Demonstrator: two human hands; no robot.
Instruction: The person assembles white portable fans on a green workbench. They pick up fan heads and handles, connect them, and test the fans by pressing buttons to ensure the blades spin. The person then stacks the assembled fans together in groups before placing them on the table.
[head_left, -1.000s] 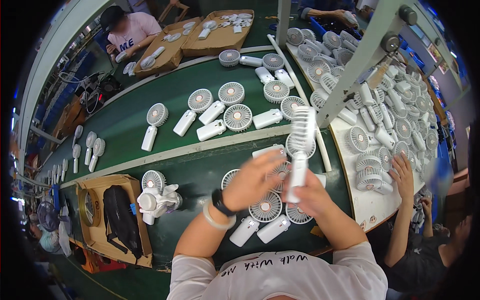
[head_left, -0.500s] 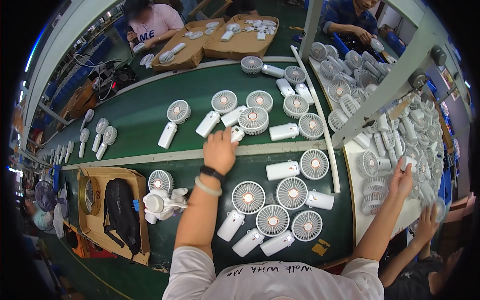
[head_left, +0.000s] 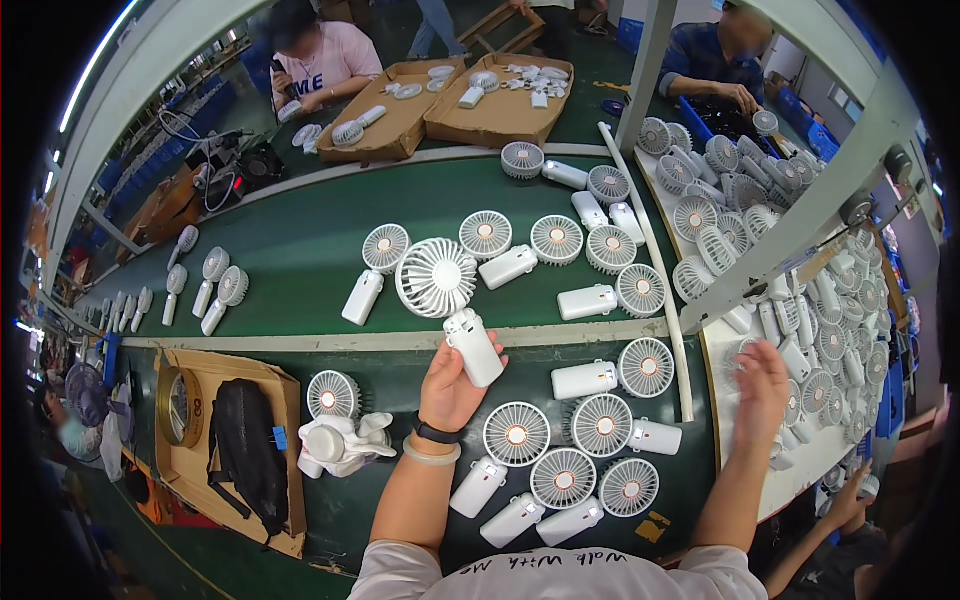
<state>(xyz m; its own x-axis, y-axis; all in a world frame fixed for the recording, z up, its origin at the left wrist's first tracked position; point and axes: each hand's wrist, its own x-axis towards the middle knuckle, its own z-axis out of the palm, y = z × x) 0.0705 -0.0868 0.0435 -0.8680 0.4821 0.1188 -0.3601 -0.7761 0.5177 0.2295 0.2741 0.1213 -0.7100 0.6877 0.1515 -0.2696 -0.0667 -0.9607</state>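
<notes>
My left hand (head_left: 455, 385) grips the white handle of a handheld fan (head_left: 474, 350), whose round grille is tipped upward over the green belt. Just beyond it, several more handheld fans lie on the belt, among them one with a copper-coloured hub (head_left: 386, 247). My right hand (head_left: 762, 385) is over the left edge of the white table, slightly blurred, fingers apart and nothing seen in it. Beside that hand, a large heap of white fans (head_left: 830, 340) covers the table. Between my forearms, a group of fans (head_left: 562, 478) lies on the green bench.
A cardboard tray (head_left: 290, 480) with a black bag (head_left: 243, 450) and a tape roll is at left. Next to it, white gloves (head_left: 345, 445) lie by a fan. A white tube (head_left: 655, 270) and a metal post (head_left: 648, 75) border the belt. People work across and at right.
My left hand has picked a fan up off the belt and drawn it nearer. My right hand has let go of a fan in the heap and moved left. The view has shifted slightly.
</notes>
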